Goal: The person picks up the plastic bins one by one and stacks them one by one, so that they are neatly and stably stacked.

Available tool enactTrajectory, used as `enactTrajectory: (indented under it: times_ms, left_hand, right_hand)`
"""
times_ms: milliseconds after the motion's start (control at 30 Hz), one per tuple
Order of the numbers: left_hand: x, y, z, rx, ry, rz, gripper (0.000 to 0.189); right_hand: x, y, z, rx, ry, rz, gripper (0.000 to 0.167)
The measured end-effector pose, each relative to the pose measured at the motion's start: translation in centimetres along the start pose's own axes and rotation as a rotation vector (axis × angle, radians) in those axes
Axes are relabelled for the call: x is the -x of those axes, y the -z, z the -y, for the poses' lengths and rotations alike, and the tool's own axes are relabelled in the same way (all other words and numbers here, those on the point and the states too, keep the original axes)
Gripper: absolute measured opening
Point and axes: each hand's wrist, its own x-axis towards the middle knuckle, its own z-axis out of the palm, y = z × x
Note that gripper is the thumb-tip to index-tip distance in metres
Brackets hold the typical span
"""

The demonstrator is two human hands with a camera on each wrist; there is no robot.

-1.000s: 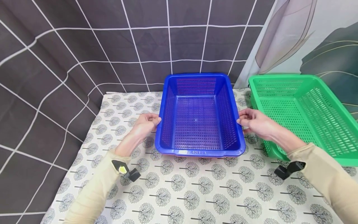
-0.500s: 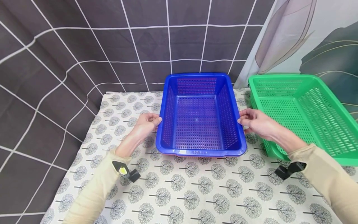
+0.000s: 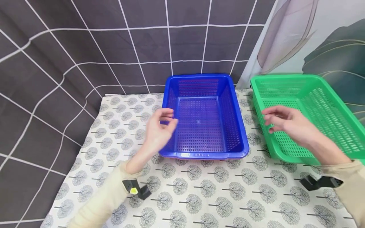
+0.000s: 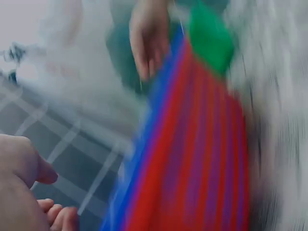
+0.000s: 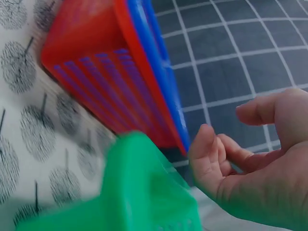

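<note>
A blue perforated plastic basket (image 3: 199,155) sits upright on the cloth. Both wrist views show it nested inside a red basket (image 5: 86,38) with slotted sides. My left hand (image 3: 156,131) hangs over the blue basket's left rim, fingers loosely bent, with nothing in its grasp. The left wrist view is blurred, but the hand appears apart from the rim. At the left side of a green perforated basket (image 3: 275,147), my right hand (image 3: 291,122) hovers with thumb and fingers parted, holding nothing. The right wrist view shows the green basket's rim below that hand.
A white cloth (image 3: 199,193) printed with tree motifs covers the table. Behind it hangs a dark curtain (image 3: 148,44) with white grid lines, which continues along the left. A pale leaf-patterned curtain (image 3: 288,34) is at the back right. Each wrist carries a black camera mount.
Both hands have let go of the blue basket's rims. The left hand has risen inward over the left rim; the right has moved right to the green basket. The blue basket stays nearly in place.
</note>
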Motion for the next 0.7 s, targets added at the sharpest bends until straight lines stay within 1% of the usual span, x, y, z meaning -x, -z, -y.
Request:
enactTrajectory:
  times_ms: [33,100,167,233,267,300,367,400,433,500,567,633,700]
  left_hand:
    - [0.4,-0.9,-0.9,0.047,0.006,0.053,0.032]
    - [1.4,-3.0,-2.5,0.151,0.039,0.169,0.031]
    - [2.2,-5.2,-4.1,0.256,0.078,0.272,0.031]
    - [2.8,-7.5,-5.6,0.339,0.116,0.340,0.031]
    - [3.1,-8.6,-6.3,0.367,0.133,0.356,0.031]
    - [3.3,-9.7,-6.9,0.381,0.147,0.366,0.031]
    - [3.6,-11.5,-7.9,0.378,0.172,0.369,0.031]
    - [3.7,-12.4,-8.3,0.373,0.186,0.363,0.031]
    - [3.7,-13.2,-8.7,0.357,0.205,0.356,0.031]
    - [3.8,-14.6,-9.2,0.324,0.246,0.343,0.032]
    - [3.7,-16.0,-9.7,0.295,0.290,0.325,0.034]
    - [3.5,-17.3,-10.0,0.235,0.321,0.302,0.036]
    - [3.1,-18.4,-10.3,0.185,0.337,0.276,0.039]
  right_hand:
    - [0.5,0.6,-0.2,0.002,0.006,-0.030,0.026]
    - [1.4,1.8,-0.5,-0.001,0.009,-0.089,0.023]
    - [2.5,2.9,-0.9,-0.047,0.013,-0.131,0.021]
    - [3.3,3.8,-1.4,-0.192,0.056,-0.170,0.023]
    - [3.6,4.2,-1.7,-0.280,0.091,-0.180,0.024]
    - [3.8,4.6,-2.0,-0.366,0.128,-0.190,0.026]
    - [4.2,5.1,-2.7,-0.522,0.217,-0.207,0.030]
    - [4.4,5.4,-3.0,-0.588,0.263,-0.211,0.032]
    - [4.5,5.7,-3.4,-0.614,0.302,-0.219,0.033]
    - [4.8,6.4,-4.1,-0.630,0.357,-0.232,0.035]
    - [5.0,7.5,-5.3,-0.652,0.391,-0.240,0.036]
    - [5.0,8.6,-6.8,-0.618,0.386,-0.288,0.033]
    - [5.0,10.0,-8.9,-0.594,0.372,-0.328,0.032]
